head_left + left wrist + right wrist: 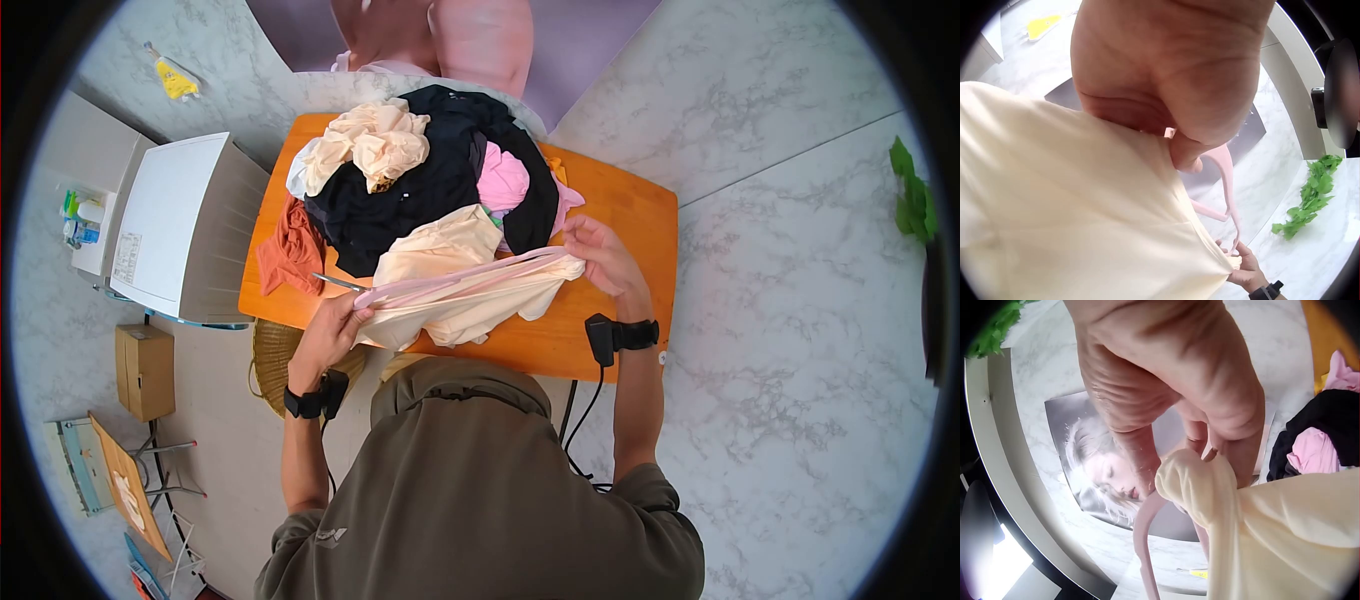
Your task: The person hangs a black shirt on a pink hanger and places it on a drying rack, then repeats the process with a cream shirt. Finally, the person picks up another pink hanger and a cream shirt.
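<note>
A cream cloth garment (pixel 440 310) is stretched between both hands above the table's near edge. Along its upper edge runs a pale pink plastic hanger (pixel 1227 178), partly covered by the cloth. At the left end, my left hand (pixel 328 332) pinches the garment, thumb on top. A thin grey metal piece (pixel 340 283) sticks out beside those fingers. My right hand (pixel 605 258) pinches the other end, where the right wrist view shows bunched cloth (pixel 1188 481) between thumb and fingers. Pink hanger bars (pixel 1141 544) hang below that grip.
Behind the garment, black clothes (pixel 400 210), a cream bundle (pixel 380 145), a pink cloth (pixel 502 180) and a rust-coloured cloth (pixel 292 250) pile up on the orange table (pixel 640 230). A wicker basket (pixel 268 355) stands below its left side, near a white appliance (pixel 170 220).
</note>
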A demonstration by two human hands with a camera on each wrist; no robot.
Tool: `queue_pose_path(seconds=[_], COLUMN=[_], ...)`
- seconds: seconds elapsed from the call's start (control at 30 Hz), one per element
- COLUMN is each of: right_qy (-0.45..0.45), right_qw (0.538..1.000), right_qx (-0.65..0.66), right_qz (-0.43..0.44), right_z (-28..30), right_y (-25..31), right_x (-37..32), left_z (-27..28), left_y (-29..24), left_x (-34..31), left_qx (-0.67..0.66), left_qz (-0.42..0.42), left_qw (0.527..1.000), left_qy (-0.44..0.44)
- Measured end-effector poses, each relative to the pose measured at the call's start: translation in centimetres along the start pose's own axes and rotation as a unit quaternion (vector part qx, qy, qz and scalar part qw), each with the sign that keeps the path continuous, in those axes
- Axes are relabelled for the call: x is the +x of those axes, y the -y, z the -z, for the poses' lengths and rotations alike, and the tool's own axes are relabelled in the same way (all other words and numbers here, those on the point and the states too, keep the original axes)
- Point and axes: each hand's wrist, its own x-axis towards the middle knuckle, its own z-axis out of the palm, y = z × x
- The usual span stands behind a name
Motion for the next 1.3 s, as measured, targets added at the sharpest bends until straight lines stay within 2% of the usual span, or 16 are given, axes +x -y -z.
queue_pose_path(seconds=[0.37, 0.47, 0.67, 0.97, 1.17, 1.3], right_qy=[-0.031, -0.033, -0.031, -0.072, -0.056, -0.054], right_qw=[0.997, 0.995, 0.990, 0.989, 0.993, 0.992], right_qx=[-0.068, -0.059, -0.118, -0.112, -0.062, -0.076], right_qz=[-0.027, -0.075, -0.066, -0.060, -0.085, -0.083], right_z=[0.9, 0.4, 0.2, 0.0, -0.1, 0.4], right_y=[-0.2, 0.0, -0.7, -1.2, -1.5, -1.9], right_x=[0.5, 0.7, 1.4, 2.0, 2.0, 2.1], left_z=[-0.6, -0.7, -1.2, -1.7, -1.6, -1.7], left_y=[-0.9, -0.1, 0.7, 1.3, 1.6, 2.0], left_x=[0.1, 0.3, 0.4, 0.1, 0.2, 0.3], left_qx=[0.075, 0.031, 0.026, 0.034, 0.010, 0.007], left_qz=[-0.019, -0.021, -0.025, -0.009, -0.002, -0.008], left_qw=[0.995, 0.998, 0.999, 0.999, 1.000, 1.000], left_qy=[0.065, 0.052, 0.027, 0.005, 0.009, 0.016])
